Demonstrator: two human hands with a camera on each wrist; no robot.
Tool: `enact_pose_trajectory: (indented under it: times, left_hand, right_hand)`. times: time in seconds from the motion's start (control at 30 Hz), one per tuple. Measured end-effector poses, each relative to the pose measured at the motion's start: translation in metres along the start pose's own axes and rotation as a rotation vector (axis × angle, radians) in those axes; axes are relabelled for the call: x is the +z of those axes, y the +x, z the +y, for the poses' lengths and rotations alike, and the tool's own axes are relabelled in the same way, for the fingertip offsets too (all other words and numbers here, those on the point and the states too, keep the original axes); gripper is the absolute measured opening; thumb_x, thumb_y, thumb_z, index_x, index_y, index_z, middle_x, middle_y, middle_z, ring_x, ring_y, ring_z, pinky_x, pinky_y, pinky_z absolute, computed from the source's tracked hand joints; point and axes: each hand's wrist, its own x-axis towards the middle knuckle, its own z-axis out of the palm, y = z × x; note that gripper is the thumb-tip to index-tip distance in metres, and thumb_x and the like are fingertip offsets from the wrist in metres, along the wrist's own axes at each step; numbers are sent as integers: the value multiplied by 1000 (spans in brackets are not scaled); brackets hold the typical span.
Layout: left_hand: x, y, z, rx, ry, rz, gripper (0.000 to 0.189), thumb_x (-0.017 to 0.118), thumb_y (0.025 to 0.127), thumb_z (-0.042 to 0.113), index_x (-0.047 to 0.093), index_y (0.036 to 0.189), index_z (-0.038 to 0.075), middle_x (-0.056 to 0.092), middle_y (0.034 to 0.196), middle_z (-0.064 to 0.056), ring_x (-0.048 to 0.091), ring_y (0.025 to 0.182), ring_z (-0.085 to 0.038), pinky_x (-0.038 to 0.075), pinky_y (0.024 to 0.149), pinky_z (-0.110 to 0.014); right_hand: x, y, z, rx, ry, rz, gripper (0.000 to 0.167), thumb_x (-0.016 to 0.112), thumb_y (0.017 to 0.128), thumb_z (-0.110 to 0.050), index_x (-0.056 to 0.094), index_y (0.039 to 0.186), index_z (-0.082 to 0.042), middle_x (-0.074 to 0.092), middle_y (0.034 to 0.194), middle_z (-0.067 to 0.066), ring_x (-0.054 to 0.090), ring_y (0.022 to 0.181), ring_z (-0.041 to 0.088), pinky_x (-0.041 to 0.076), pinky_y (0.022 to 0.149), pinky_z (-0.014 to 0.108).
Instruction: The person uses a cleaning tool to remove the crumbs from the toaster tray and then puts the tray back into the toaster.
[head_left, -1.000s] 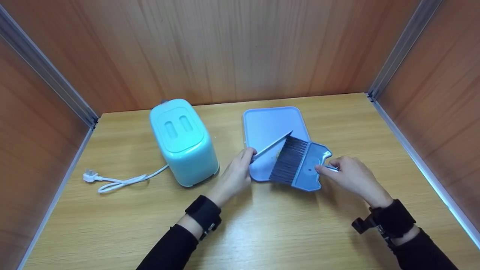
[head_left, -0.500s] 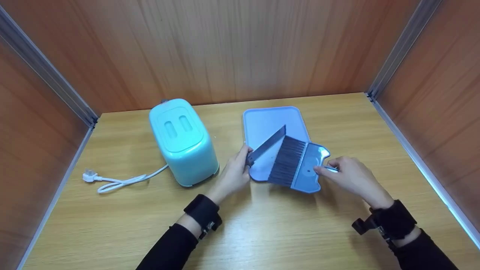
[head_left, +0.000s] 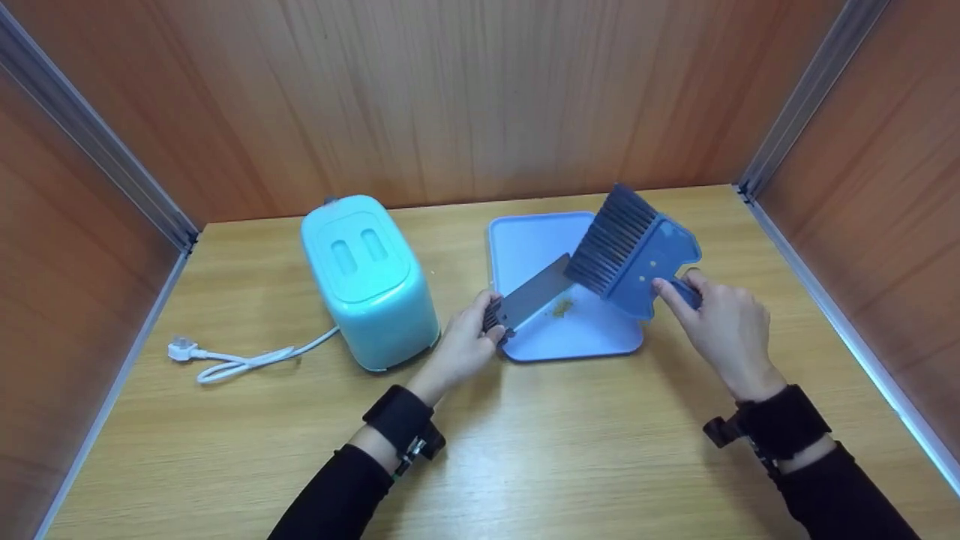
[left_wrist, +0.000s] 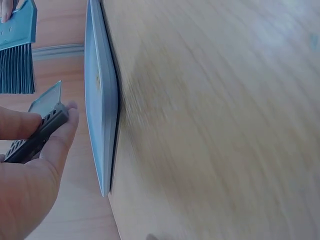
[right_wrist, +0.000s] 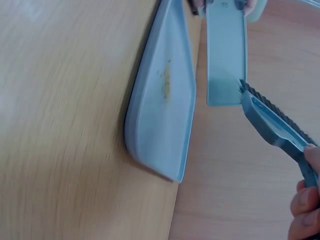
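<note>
My left hand (head_left: 463, 351) pinches the dark slotted end of a flat grey crumb tray (head_left: 534, 294), which is held tilted above the left part of a light blue tray (head_left: 577, 341). My right hand (head_left: 724, 330) grips the handle of a wide blue brush (head_left: 651, 262), raised over the blue tray's right side with its dark bristles (head_left: 613, 236) pointing up and left. In the right wrist view, a corner of the bristles meets the edge of the crumb tray (right_wrist: 226, 60) near its free end. A small heap of brownish crumbs (head_left: 561, 307) lies on the blue tray.
A turquoise toaster (head_left: 371, 292) with a lid over its top stands left of the blue tray. Its white cord and plug (head_left: 244, 364) lie at the far left. Wooden panels (head_left: 465, 97) enclose the table (head_left: 525, 450) at the back and both sides.
The brush has risen away from low over the blue tray, and its bristles have swung upward. The crumb tray has turned from edge-on to show its flat face. The crumbs are now in plain view.
</note>
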Motion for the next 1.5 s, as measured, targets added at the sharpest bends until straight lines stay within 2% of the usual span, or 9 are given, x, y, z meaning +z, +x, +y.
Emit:
enact_pose_trajectory:
  times: [0.17,0.47,0.57,0.73,0.9,1.03,1.27,1.37,1.5]
  left_hand:
    - [-1,0,0,4,-18,-3,40,58,103,-4,54,142,6,69,132,-22,68,119,-34,57,108,-48]
    - [0,0,-1,28,-16,4,40,59,102,-5,55,141,3,70,129,-23,71,117,-35,59,104,-47]
    - [0,0,0,27,-20,0,40,58,102,-5,54,141,3,70,128,-23,71,116,-35,60,103,-47]
    - [0,0,1,21,-10,0,40,59,102,-5,55,141,3,70,128,-23,71,115,-35,60,102,-47]
    - [1,0,2,6,-42,-4,39,58,100,-7,57,137,3,71,125,-21,73,110,-31,62,96,-42]
    - [1,0,2,-20,-82,-17,40,58,100,-8,58,138,4,71,127,-21,75,109,-30,64,94,-39]
    - [2,1,1,-18,-54,-20,41,60,100,-6,59,140,6,71,130,-18,71,118,-30,59,106,-44]
    - [1,0,1,-17,-66,-25,40,60,100,-6,58,139,6,72,128,-18,72,114,-29,61,102,-43]
    - [0,0,1,-9,-71,-23,41,59,101,-6,57,141,4,72,126,-20,75,109,-28,63,94,-39]
  right_hand:
    - [6,2,4,-53,-79,64,43,76,100,-43,71,89,-2,39,55,0,30,46,15,17,47,29]
    - [17,-3,9,-187,-147,96,42,79,99,-40,67,86,-1,36,55,-1,27,44,14,15,45,29]
    - [19,-7,10,-203,-146,72,42,79,98,-41,67,86,-3,35,56,-3,27,44,13,14,45,29]
    - [13,-9,6,-147,-88,7,39,80,97,-42,70,86,-5,36,56,-5,30,46,11,17,45,27]
    - [5,-6,2,-106,-27,61,38,80,98,-36,68,83,-4,39,56,-2,31,46,12,19,45,27]
    - [7,-5,0,-99,-14,85,36,77,100,-33,65,83,-4,44,58,0,34,47,14,20,46,28]
    - [19,-6,0,36,151,-97,37,68,106,-40,70,92,-6,59,69,5,51,58,19,32,51,27]
    - [21,-6,3,34,109,-138,41,66,107,-43,72,96,-4,58,69,5,50,57,18,32,50,26]
    - [16,-8,8,28,32,-130,44,67,107,-44,74,98,-2,54,65,3,45,53,16,29,46,27]
